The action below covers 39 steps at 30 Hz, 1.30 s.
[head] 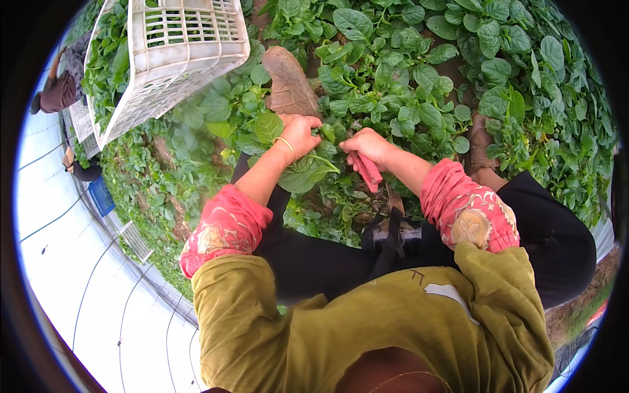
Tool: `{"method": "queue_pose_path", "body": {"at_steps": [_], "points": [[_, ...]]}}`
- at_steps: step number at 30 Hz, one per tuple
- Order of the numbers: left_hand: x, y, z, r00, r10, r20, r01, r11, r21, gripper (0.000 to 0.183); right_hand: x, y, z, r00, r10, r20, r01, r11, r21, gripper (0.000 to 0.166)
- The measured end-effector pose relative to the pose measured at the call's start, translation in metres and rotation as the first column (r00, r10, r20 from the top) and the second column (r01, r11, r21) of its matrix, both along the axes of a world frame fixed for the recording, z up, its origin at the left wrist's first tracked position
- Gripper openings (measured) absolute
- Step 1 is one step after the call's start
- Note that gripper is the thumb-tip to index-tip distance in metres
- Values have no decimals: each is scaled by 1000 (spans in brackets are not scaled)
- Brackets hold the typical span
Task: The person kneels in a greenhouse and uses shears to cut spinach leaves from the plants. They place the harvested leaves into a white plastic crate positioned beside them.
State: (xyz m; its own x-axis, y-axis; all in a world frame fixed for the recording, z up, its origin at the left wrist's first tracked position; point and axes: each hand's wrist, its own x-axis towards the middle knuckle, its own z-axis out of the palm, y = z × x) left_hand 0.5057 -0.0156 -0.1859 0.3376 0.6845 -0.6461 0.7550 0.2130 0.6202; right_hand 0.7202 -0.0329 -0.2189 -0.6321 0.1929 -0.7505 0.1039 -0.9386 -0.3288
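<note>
My left hand, with a yellow bangle at the wrist, is closed around a small bunch of picked green leaves. A pale stem end sticks out of the bunch towards my right hand. In my right hand is a small tool with pink handles; its working end is hidden by the fingers. Both hands are close together, a short gap apart, above low broad-leaved plants that look like Malabar spinach. A brown shoe is planted just beyond my left hand.
A white slatted plastic crate holding leaves stands at upper left. My other shoe is among plants at right. Further left are two people, a blue crate and another white crate, near the plastic-film greenhouse wall.
</note>
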Motion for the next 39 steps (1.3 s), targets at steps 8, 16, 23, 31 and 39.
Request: {"method": "queue_pose_path", "body": {"at_steps": [8,16,23,31,39], "points": [[-10,73,85,987,39,159,-33,999,-35,72,35,22,79,993,-117,-26,119,955,271,20],[47,126,29,683,-614,-395,624,772,-121,87,34,78,37,988,-152,24,153,964,-215,29],[27,123,22,873,-369,-320,392,920,8,38,32,74,13,963,-265,-39,257,955,-148,27],[7,144,195,956,130,263,-197,949,247,36,63,92,76,973,-161,-166,168,985,26,29],[-159,229,350,901,406,155,-169,-1,986,41,67,159,137,993,97,-71,-72,953,294,33]]}}
